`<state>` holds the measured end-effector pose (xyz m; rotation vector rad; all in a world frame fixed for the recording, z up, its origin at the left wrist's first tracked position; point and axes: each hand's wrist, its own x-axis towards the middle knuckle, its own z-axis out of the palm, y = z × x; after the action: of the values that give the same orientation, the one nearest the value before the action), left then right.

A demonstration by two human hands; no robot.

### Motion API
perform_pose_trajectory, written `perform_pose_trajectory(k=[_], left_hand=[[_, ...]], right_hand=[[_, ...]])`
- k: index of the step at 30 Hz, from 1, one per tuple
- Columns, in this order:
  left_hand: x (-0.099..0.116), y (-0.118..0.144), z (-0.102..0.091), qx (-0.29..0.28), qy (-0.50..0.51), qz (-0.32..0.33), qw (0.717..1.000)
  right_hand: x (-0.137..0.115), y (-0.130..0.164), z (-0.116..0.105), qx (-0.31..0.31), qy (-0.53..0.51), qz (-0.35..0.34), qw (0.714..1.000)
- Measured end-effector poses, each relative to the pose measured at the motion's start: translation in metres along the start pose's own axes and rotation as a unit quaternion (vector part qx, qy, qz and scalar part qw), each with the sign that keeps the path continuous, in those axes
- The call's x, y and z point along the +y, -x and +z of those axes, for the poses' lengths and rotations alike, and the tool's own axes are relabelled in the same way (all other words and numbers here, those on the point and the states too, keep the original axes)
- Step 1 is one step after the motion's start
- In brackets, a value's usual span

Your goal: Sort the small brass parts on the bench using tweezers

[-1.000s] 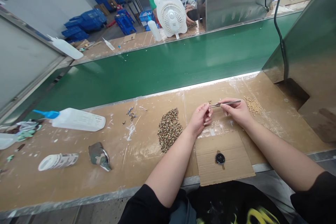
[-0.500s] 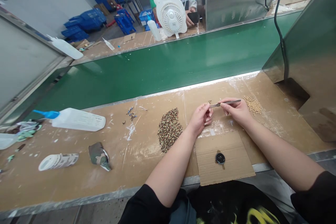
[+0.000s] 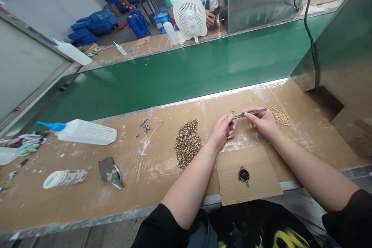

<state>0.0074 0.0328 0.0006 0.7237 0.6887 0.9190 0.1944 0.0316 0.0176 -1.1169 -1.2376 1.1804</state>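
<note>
Little has moved at the table over the last second: both hands hold the spot they had, just beyond the far edge of a cardboard sheet, and only the tweezers have tipped a shade higher at their back end, so the fine work at their tip appears to be continuing rather than finished. The right hand pinches the metal tweezers between thumb and fingers, the points aimed left toward the left hand, whose fingers are curled in around something too small to make out. Both forearms lie low over the near edge of the table, wrists nearly touching it. A heap of small brassy ring-shaped parts sits just left of the left hand; a smaller scatter of pale beads lies just right of the right hand. A black round disc rests on the cardboard.
</note>
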Motion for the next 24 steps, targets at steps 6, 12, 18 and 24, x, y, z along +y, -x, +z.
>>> perform_pose_trajectory(k=[6, 12, 18, 24], left_hand=[[-0.0001, 0.0001, 0.0013, 0.003, 0.0, 0.001, 1.0], [-0.0006, 0.0001, 0.0018, 0.003, -0.006, -0.003, 1.0], [-0.0012, 0.0002, 0.0024, 0.0, -0.01, -0.003, 1.0], [-0.0018, -0.0005, 0.0023, 0.002, -0.015, -0.003, 1.0]], right_hand=[[0.0015, -0.001, -0.0001, 0.0, 0.0, 0.007, 1.0], [0.0065, -0.0016, -0.0015, -0.004, -0.008, 0.015, 1.0], [0.0059, -0.0029, -0.0008, -0.008, -0.016, 0.015, 1.0], [0.0039, -0.0029, -0.0003, -0.011, -0.016, 0.019, 1.0]])
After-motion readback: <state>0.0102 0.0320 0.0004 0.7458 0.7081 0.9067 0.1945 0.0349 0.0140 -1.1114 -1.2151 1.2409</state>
